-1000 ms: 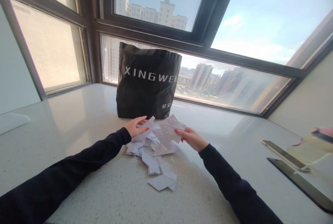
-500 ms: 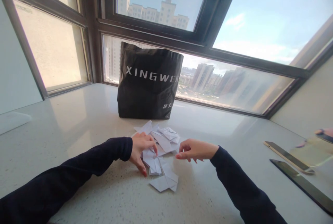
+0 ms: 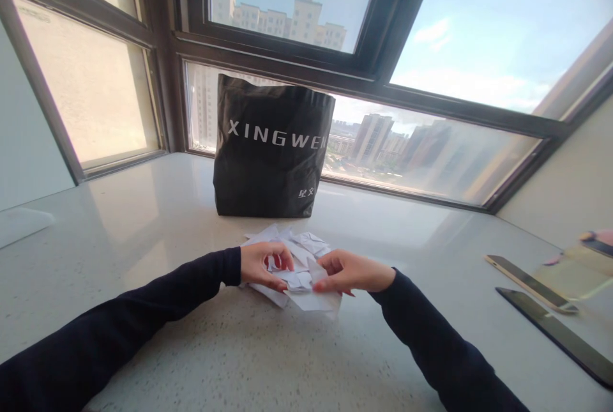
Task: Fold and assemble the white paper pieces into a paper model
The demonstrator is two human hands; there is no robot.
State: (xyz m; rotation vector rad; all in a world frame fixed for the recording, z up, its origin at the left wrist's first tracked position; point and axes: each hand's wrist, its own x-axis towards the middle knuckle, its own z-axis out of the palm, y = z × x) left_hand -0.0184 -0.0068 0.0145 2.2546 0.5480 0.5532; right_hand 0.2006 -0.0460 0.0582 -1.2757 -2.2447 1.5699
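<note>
A heap of folded white paper pieces (image 3: 306,244) lies on the pale speckled counter (image 3: 239,348) in front of a black bag (image 3: 272,144) printed XINGWEN. My left hand (image 3: 262,265) curls around the left side of the heap, fingers closed on paper. From the right, my right hand (image 3: 352,271) pinches a bunch of the white pieces (image 3: 311,294), lifted slightly off the counter between both hands. Both arms wear dark sleeves.
The black bag stands upright against the window frame (image 3: 431,105). Two flat dark phones or slabs (image 3: 527,284) (image 3: 560,338) lie at the right, beside a yellowish object (image 3: 575,268). A wall (image 3: 565,188) rises at the right.
Both hands came in toward each other and gathered the loose pieces near the front into one bunch; the pieces that lay nearest me are no longer spread on the counter.
</note>
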